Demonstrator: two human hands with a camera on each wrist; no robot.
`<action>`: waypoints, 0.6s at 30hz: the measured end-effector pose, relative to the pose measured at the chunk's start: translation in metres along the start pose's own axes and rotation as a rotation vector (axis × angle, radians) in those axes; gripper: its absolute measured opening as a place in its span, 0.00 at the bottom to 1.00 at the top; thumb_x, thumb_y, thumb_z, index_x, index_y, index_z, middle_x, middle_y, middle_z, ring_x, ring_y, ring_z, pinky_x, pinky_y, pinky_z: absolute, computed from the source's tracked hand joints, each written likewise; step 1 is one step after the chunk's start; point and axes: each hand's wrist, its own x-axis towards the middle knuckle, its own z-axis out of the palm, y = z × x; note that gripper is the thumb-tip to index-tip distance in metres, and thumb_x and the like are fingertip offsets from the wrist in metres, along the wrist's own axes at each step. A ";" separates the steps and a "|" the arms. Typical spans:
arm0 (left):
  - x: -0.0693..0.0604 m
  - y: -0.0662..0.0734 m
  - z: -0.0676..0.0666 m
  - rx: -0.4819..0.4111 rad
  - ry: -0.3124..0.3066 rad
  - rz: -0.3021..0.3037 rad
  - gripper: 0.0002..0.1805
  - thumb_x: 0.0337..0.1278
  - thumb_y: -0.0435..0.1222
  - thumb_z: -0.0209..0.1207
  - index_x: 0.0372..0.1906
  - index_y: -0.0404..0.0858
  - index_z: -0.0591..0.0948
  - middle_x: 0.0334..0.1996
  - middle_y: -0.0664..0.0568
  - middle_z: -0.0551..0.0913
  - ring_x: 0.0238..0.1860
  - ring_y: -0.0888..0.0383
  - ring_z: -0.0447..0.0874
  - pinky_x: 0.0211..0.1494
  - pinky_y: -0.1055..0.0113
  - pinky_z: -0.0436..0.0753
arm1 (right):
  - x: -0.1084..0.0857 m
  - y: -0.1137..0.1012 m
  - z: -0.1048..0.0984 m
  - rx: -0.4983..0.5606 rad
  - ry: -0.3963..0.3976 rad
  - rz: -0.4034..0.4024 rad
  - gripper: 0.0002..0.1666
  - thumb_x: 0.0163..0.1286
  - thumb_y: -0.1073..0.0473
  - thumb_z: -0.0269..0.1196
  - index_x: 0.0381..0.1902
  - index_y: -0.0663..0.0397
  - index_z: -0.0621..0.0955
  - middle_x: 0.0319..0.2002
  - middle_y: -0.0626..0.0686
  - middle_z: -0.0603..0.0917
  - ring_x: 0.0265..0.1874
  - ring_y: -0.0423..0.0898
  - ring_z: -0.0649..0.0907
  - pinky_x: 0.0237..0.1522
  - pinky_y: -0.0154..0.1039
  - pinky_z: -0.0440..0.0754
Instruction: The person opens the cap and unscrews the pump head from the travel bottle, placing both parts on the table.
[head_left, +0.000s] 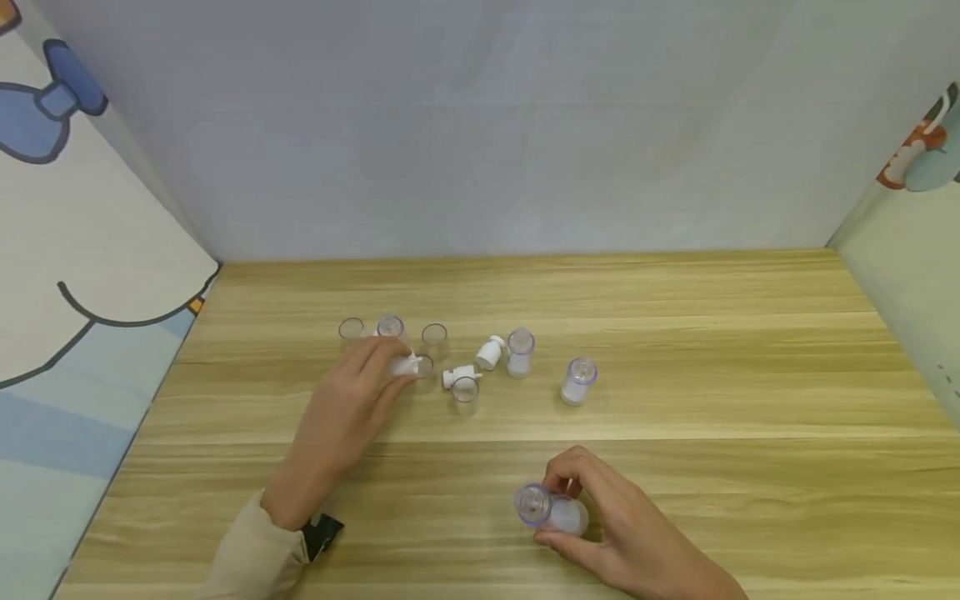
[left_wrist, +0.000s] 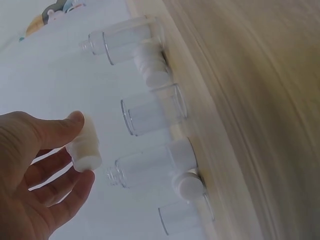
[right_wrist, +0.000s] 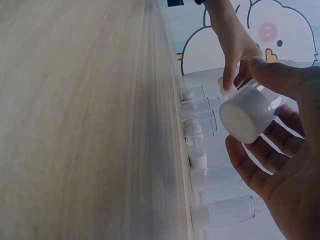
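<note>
My left hand (head_left: 351, 407) pinches a white pump head (head_left: 406, 364) between thumb and fingertips. In the left wrist view this pump head (left_wrist: 84, 145) is held above the table, its short nozzle hard to make out. My right hand (head_left: 611, 533) grips a clear bottle (head_left: 564, 515) with a white base, tilted so its open neck points left. The bottle's white base (right_wrist: 239, 121) faces the right wrist camera. Two more white pump heads, one (head_left: 490, 352) and another (head_left: 460, 377), lie on the table right of my left hand.
Similar clear bottles stand on the wooden table (head_left: 712, 350): one (head_left: 390, 326) behind my left hand, one (head_left: 520, 354) in the middle, one (head_left: 578, 382) farther right. Several clear caps, among them one (head_left: 434, 334) and one (head_left: 465, 392), stand around the left hand. A pale wall (head_left: 525, 150) rises behind.
</note>
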 end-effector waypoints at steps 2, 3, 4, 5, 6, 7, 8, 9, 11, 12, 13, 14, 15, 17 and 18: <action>-0.003 -0.002 -0.001 0.000 0.002 -0.016 0.18 0.58 0.31 0.73 0.51 0.33 0.82 0.49 0.42 0.85 0.54 0.45 0.84 0.58 0.51 0.87 | 0.000 0.000 0.000 0.001 0.000 -0.002 0.24 0.66 0.55 0.75 0.53 0.51 0.75 0.48 0.40 0.79 0.43 0.35 0.79 0.50 0.23 0.79; -0.004 -0.003 -0.002 -0.001 0.004 -0.027 0.18 0.57 0.30 0.73 0.51 0.33 0.82 0.49 0.41 0.85 0.54 0.44 0.85 0.58 0.51 0.87 | 0.000 0.000 0.000 0.001 -0.002 -0.001 0.24 0.66 0.55 0.75 0.53 0.51 0.75 0.48 0.40 0.79 0.43 0.35 0.79 0.50 0.23 0.79; -0.005 -0.004 -0.003 0.000 0.006 -0.038 0.18 0.57 0.30 0.73 0.51 0.33 0.82 0.49 0.41 0.85 0.54 0.44 0.85 0.58 0.51 0.87 | 0.000 0.000 0.000 0.003 -0.003 0.002 0.24 0.66 0.55 0.75 0.53 0.51 0.75 0.48 0.40 0.79 0.43 0.35 0.79 0.50 0.23 0.79; -0.007 -0.005 -0.003 0.002 0.007 -0.049 0.18 0.57 0.30 0.73 0.51 0.33 0.82 0.49 0.41 0.85 0.54 0.44 0.85 0.58 0.50 0.87 | 0.000 0.000 0.000 0.002 -0.006 0.005 0.24 0.66 0.55 0.75 0.53 0.51 0.75 0.48 0.40 0.79 0.43 0.34 0.79 0.50 0.23 0.79; -0.008 -0.006 -0.004 0.004 0.008 -0.059 0.18 0.57 0.30 0.73 0.51 0.33 0.82 0.49 0.41 0.85 0.54 0.44 0.85 0.57 0.50 0.87 | 0.000 -0.001 0.000 0.003 -0.009 0.011 0.24 0.66 0.55 0.75 0.53 0.51 0.75 0.48 0.40 0.79 0.43 0.34 0.79 0.50 0.23 0.79; -0.008 -0.007 -0.005 0.006 0.008 -0.069 0.18 0.57 0.30 0.73 0.51 0.33 0.82 0.49 0.41 0.86 0.54 0.44 0.85 0.57 0.50 0.87 | 0.000 -0.001 0.000 0.003 -0.011 0.015 0.24 0.66 0.55 0.75 0.53 0.50 0.75 0.48 0.40 0.79 0.43 0.34 0.79 0.50 0.23 0.79; -0.009 -0.008 -0.005 0.007 0.008 -0.077 0.18 0.57 0.29 0.73 0.50 0.33 0.82 0.49 0.41 0.86 0.53 0.44 0.85 0.56 0.49 0.88 | -0.001 -0.001 0.000 0.003 -0.013 0.018 0.24 0.66 0.55 0.75 0.53 0.50 0.75 0.48 0.40 0.79 0.43 0.34 0.79 0.50 0.23 0.79; -0.010 -0.010 -0.006 0.007 0.005 -0.084 0.17 0.56 0.29 0.74 0.50 0.33 0.82 0.48 0.41 0.86 0.53 0.44 0.85 0.56 0.49 0.88 | -0.001 -0.001 0.000 0.004 -0.014 0.019 0.24 0.66 0.55 0.75 0.53 0.50 0.75 0.48 0.40 0.79 0.43 0.34 0.79 0.49 0.23 0.79; -0.011 -0.012 -0.006 0.011 -0.005 -0.094 0.17 0.56 0.29 0.74 0.49 0.33 0.82 0.48 0.41 0.86 0.53 0.43 0.85 0.56 0.48 0.87 | -0.001 -0.001 0.000 0.004 -0.018 0.023 0.24 0.67 0.55 0.75 0.53 0.50 0.75 0.48 0.40 0.79 0.43 0.34 0.79 0.49 0.23 0.79; -0.011 -0.013 -0.005 0.013 -0.012 -0.099 0.17 0.55 0.29 0.74 0.49 0.33 0.82 0.48 0.41 0.86 0.53 0.43 0.85 0.57 0.47 0.87 | -0.001 -0.001 0.000 0.004 -0.019 0.024 0.24 0.67 0.55 0.75 0.53 0.50 0.75 0.48 0.40 0.79 0.43 0.34 0.79 0.49 0.23 0.79; -0.012 -0.015 -0.005 0.014 -0.021 -0.105 0.17 0.55 0.28 0.74 0.49 0.33 0.82 0.49 0.41 0.86 0.53 0.42 0.85 0.57 0.47 0.87 | -0.001 -0.001 0.000 0.005 -0.020 0.024 0.24 0.67 0.55 0.75 0.53 0.50 0.75 0.48 0.40 0.79 0.43 0.34 0.79 0.49 0.23 0.79; -0.013 -0.016 -0.004 0.018 -0.033 -0.110 0.17 0.55 0.28 0.74 0.48 0.34 0.82 0.49 0.41 0.86 0.54 0.42 0.85 0.57 0.46 0.87 | -0.001 -0.001 0.000 0.005 -0.020 0.024 0.24 0.67 0.55 0.75 0.53 0.50 0.75 0.48 0.40 0.79 0.43 0.34 0.79 0.49 0.23 0.79; -0.013 -0.018 -0.004 0.021 -0.045 -0.118 0.17 0.55 0.29 0.74 0.48 0.34 0.82 0.49 0.41 0.86 0.54 0.41 0.85 0.57 0.46 0.87 | -0.001 -0.001 0.000 0.006 -0.022 0.025 0.24 0.67 0.55 0.75 0.53 0.50 0.75 0.48 0.40 0.79 0.43 0.34 0.79 0.49 0.23 0.79; -0.015 -0.022 -0.002 0.032 -0.069 -0.133 0.17 0.54 0.29 0.74 0.48 0.34 0.82 0.50 0.41 0.87 0.55 0.41 0.85 0.57 0.45 0.87 | -0.001 -0.001 0.000 0.007 -0.022 0.024 0.24 0.66 0.55 0.75 0.53 0.50 0.75 0.48 0.40 0.79 0.44 0.34 0.79 0.49 0.23 0.79; -0.015 -0.024 -0.001 0.035 -0.082 -0.140 0.17 0.54 0.29 0.74 0.48 0.35 0.82 0.50 0.41 0.87 0.54 0.41 0.85 0.57 0.45 0.87 | -0.001 -0.001 0.000 0.008 -0.022 0.022 0.24 0.66 0.56 0.75 0.53 0.50 0.75 0.48 0.40 0.79 0.44 0.34 0.79 0.49 0.24 0.80</action>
